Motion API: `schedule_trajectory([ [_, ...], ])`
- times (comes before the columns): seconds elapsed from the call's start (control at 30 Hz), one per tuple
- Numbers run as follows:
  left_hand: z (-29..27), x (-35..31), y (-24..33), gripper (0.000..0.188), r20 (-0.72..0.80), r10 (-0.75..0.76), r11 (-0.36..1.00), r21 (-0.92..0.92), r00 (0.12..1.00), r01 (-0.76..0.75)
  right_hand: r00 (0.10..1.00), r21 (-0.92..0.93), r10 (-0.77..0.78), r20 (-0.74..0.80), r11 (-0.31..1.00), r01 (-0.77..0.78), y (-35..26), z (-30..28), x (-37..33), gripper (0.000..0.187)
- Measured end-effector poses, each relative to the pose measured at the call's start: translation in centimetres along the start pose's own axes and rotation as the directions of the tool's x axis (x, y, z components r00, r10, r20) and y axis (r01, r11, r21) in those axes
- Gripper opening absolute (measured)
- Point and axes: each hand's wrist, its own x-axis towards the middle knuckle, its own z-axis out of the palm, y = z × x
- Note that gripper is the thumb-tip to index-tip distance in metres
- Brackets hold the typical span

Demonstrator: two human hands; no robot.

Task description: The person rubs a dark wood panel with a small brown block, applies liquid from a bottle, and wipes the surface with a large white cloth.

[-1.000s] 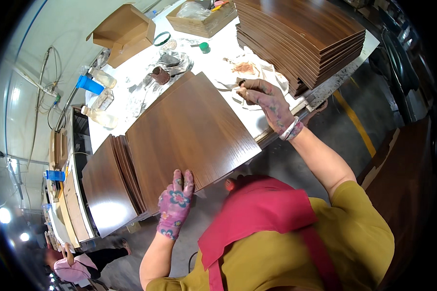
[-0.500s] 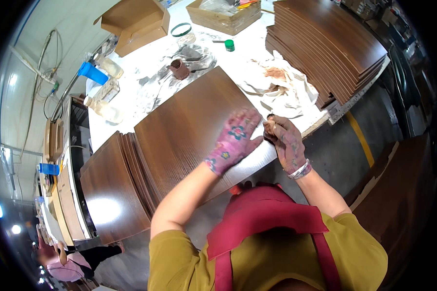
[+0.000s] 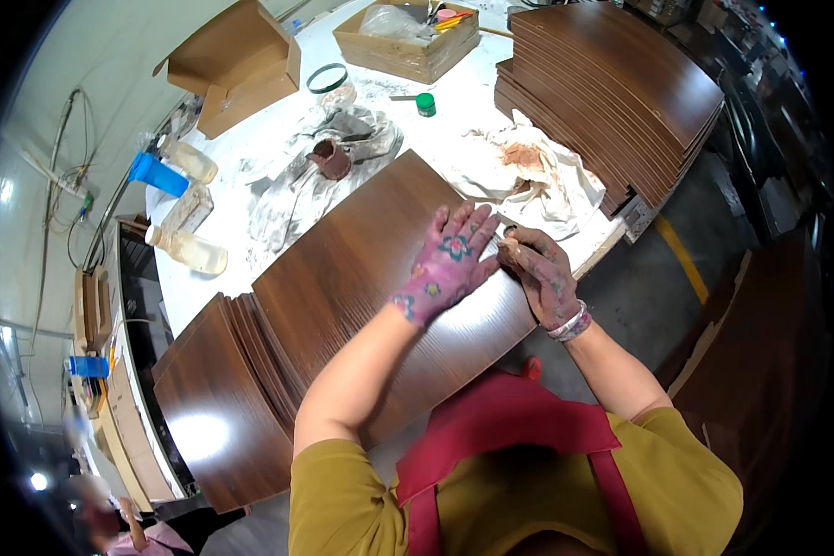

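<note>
A dark brown wood-grain panel [image 3: 338,246] lies in front of me on the table. My left hand [image 3: 443,264], in a pink flowered glove, rests flat near the panel's right edge with its fingers stretched out. Close beside it, my right hand [image 3: 547,278], in a stained glove, is closed in a pinch at that edge. A small brownish thing [image 3: 507,248] shows at its fingertips; its kind is hard to make out. Beyond the hands, a white cloth [image 3: 537,181] with brown stains lies crumpled.
Stacked brown panels stand at the far right [image 3: 612,83] and near left [image 3: 218,398]. Behind are a brown cup [image 3: 331,159] on a grey-stained cloth [image 3: 287,199], a green-lidded jar [image 3: 425,104], an open carton [image 3: 236,69], a tool box [image 3: 403,56] and bottles [image 3: 187,250].
My view has shifted slightly, so the table things appear lower and further left. The right hand stays pinched at the panel edge, and the left hand stays flat on the panel.
</note>
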Motion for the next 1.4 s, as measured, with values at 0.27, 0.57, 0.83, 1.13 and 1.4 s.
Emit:
schedule_trajectory([
  [0.27,-4.0,3.8,-9.9,0.046,-0.140,-0.284,0.956,0.034,0.949,0.291,0.997,-0.157,-0.007,-0.071,0.988,-0.005,-0.4,0.8,-0.7,0.028],
  [0.57,-4.7,-8.4,-15.1,0.047,-0.104,-0.708,0.691,0.104,0.698,0.716,0.997,-0.135,-0.081,-0.007,0.988,0.080,0.4,-0.2,-0.5,0.027],
  [0.83,-5.5,-16.1,-7.7,0.053,-0.212,-0.542,0.721,0.379,0.813,0.580,0.996,-0.187,-0.078,0.046,0.979,0.085,1.0,-0.5,-0.4,0.029],
  [1.13,-5.9,-17.4,-7.4,0.059,-0.245,-0.584,0.744,0.220,0.774,0.631,0.990,-0.216,-0.107,0.094,0.968,0.125,1.4,-1.0,0.0,0.026],
  [1.4,-7.0,-19.0,-9.1,0.052,-0.384,-0.517,0.787,0.136,0.765,0.601,0.977,-0.361,-0.060,0.206,0.923,0.133,1.8,-1.9,1.7,0.027],
])
